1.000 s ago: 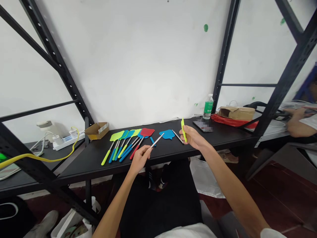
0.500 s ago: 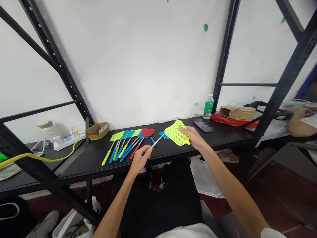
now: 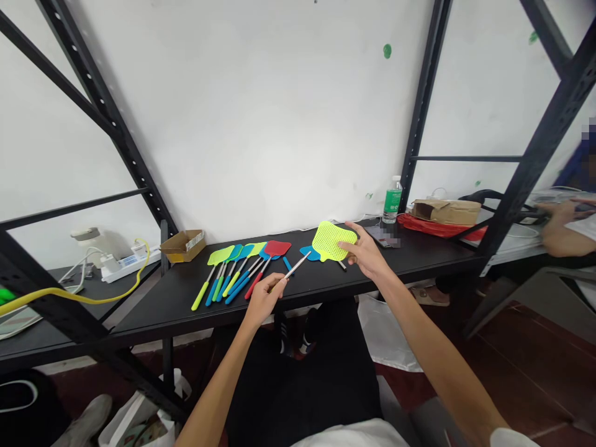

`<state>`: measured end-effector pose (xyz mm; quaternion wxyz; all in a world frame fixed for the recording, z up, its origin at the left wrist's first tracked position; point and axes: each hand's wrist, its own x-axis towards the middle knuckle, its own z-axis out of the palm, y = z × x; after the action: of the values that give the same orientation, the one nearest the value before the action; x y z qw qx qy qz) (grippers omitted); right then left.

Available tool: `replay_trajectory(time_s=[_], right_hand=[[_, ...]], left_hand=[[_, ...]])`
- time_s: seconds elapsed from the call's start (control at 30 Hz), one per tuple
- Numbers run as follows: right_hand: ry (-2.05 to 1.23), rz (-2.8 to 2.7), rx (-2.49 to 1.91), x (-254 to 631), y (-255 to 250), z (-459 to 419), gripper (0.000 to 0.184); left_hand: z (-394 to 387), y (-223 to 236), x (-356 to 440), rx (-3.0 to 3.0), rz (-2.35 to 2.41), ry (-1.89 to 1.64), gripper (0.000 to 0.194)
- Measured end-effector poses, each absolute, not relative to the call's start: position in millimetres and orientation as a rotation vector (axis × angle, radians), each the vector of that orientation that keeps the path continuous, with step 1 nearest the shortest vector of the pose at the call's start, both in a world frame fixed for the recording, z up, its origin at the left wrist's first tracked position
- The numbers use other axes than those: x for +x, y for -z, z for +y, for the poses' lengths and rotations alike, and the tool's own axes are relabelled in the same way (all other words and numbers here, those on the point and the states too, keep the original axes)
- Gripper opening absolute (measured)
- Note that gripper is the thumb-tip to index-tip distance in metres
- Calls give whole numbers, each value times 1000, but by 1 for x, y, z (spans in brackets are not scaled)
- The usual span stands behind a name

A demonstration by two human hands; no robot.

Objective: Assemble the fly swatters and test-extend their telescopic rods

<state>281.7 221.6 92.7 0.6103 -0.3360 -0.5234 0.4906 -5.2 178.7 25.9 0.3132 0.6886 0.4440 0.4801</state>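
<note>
My right hand [image 3: 367,253] pinches the edge of a yellow-green perforated fly swatter head [image 3: 331,241], its short neck pointing down toward me. My left hand [image 3: 266,299] is closed around the near end of a thin metal rod [image 3: 297,266], whose tip points up and right toward the head. Rod and head look apart. Behind them on the table lies a blue swatter head [image 3: 311,253], partly hidden. A short blue handle [image 3: 288,267] rests beside the rod. To the left, several assembled fly swatters [image 3: 239,273] in yellow-green, blue, green and red lie in an overlapping row.
The black table [image 3: 158,304] runs along a white wall. An open cardboard box [image 3: 184,247] sits at its left end. A water bottle [image 3: 392,200] and a phone [image 3: 384,236] are at the back right. Dark shelf posts stand either side; another person's arm [image 3: 565,230] shows far right.
My right hand has turned the yellow-green head, so its neck swung from lower right to pointing down. A rod end now shows on the table below it. My left hand stays nearly still.
</note>
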Motion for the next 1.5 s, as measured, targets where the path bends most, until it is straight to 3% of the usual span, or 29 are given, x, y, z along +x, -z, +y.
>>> replay_trajectory(time_s=[0.23, 0.57, 1.5], right_hand=[[-1138, -1193, -799, 282, -93, 222, 56], [-1065, -1070, -795, 286, -90, 228, 52], [-1068, -1130, -806, 277, -92, 220, 35]], left_hand=[[179, -24, -5, 1866, 1135, -1280, 32], [179, -25, -6, 1852, 1076, -1269, 20], [178, -24, -8, 1851, 1106, -1231, 27]])
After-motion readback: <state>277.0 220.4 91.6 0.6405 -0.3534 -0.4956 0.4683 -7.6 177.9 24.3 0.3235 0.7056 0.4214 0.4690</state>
